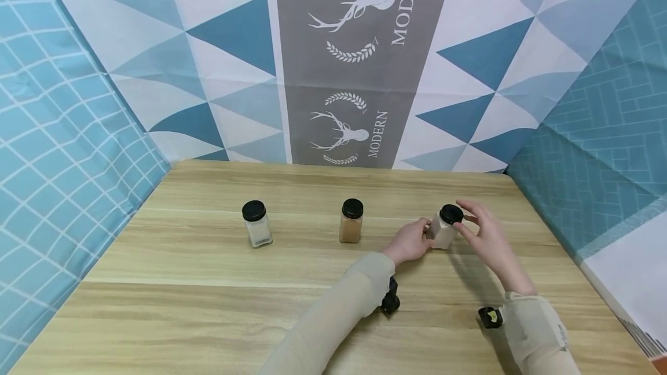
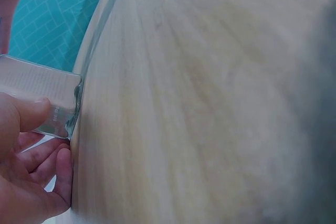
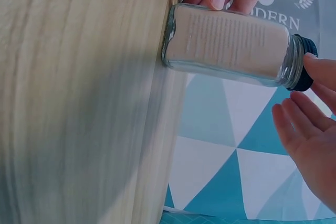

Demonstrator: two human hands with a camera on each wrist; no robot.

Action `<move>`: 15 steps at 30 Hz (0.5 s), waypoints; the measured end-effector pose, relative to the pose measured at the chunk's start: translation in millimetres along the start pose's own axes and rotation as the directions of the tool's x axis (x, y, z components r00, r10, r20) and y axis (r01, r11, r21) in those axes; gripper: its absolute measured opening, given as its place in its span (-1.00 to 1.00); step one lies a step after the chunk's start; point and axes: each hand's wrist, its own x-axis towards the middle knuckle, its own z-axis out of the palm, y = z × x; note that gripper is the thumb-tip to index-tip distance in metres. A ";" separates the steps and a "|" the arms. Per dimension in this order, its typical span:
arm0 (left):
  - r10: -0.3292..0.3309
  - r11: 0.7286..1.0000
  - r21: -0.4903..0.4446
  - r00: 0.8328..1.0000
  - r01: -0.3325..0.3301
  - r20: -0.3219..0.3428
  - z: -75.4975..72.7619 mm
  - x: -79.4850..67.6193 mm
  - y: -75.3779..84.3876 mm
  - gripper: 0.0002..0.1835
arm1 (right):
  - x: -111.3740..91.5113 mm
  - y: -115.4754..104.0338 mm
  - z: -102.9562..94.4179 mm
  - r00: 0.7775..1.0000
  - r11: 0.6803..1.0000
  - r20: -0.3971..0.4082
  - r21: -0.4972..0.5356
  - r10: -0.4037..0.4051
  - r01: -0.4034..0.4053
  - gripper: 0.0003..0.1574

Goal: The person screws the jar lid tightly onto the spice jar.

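Note:
A square glass spice jar [image 1: 443,236] with pale contents and a black screw lid [image 1: 451,214] is at the right of the table. My left hand [image 1: 409,243] grips the lower part of the jar from the left, its thumb over the glass in the left wrist view. From the other side my right hand [image 1: 488,241] pinches the lid between thumb and finger. Three fingers of that hand stay extended below the lid in the right wrist view. Printed text covers one face of the jar [image 3: 231,45], whose base is right at the tabletop.
A jar of orange-brown powder [image 1: 351,229] stands at the table's middle, and a jar of white contents [image 1: 258,232] farther left. Both have black lids. Patterned cloth [image 1: 339,74] hangs behind the wooden table [image 1: 198,305], with blue cloth at both sides.

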 end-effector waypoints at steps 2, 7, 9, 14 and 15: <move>0.001 1.000 0.001 1.000 -0.001 -0.001 -0.6 -0.4 -0.1 -0.52 | 0.8 -0.5 1.1 1.000 1.000 0.011 0.008 -0.017 0.016 -0.41; 0.004 1.000 0.014 1.000 -0.004 -0.003 -0.7 -0.3 0.2 -0.52 | 0.5 -1.2 1.6 0.998 0.998 0.008 0.013 -0.056 0.056 -0.43; 0.002 1.000 0.016 1.000 -0.002 -0.003 0.0 0.1 -0.1 -0.52 | -0.2 -1.0 0.7 0.999 0.998 0.010 0.013 -0.054 0.054 -0.43; -0.001 1.000 0.012 1.000 0.001 -0.004 1.8 1.1 -0.9 -0.51 | -2.0 0.0 -2.4 0.999 1.000 0.014 0.002 -0.029 0.029 -0.44; 0.001 1.000 0.011 1.000 -0.001 -0.006 2.1 1.3 -1.1 -0.51 | -2.3 0.2 -2.8 1.000 1.000 0.011 -0.001 -0.025 0.025 -0.44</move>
